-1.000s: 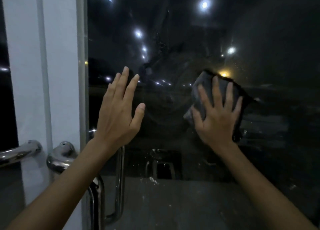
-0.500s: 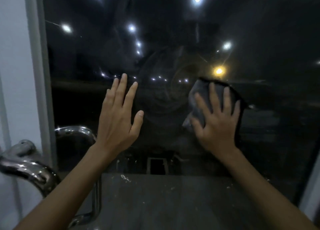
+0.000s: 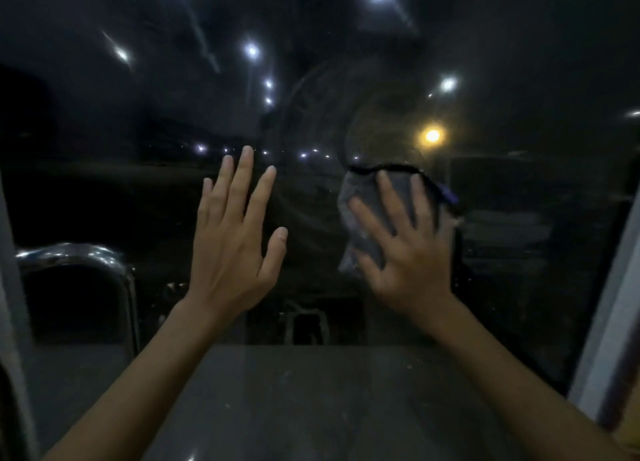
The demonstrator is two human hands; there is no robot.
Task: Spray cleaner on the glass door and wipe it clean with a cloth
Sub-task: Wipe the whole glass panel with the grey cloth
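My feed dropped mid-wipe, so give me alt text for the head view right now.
The right hand presses a grey cloth flat against the dark glass door, fingers spread. The left hand is open at the glass beside it; a metal door handle shows at lower left.

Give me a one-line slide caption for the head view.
Right hand presses a grey cloth against the dark glass door; left hand spread open beside it.
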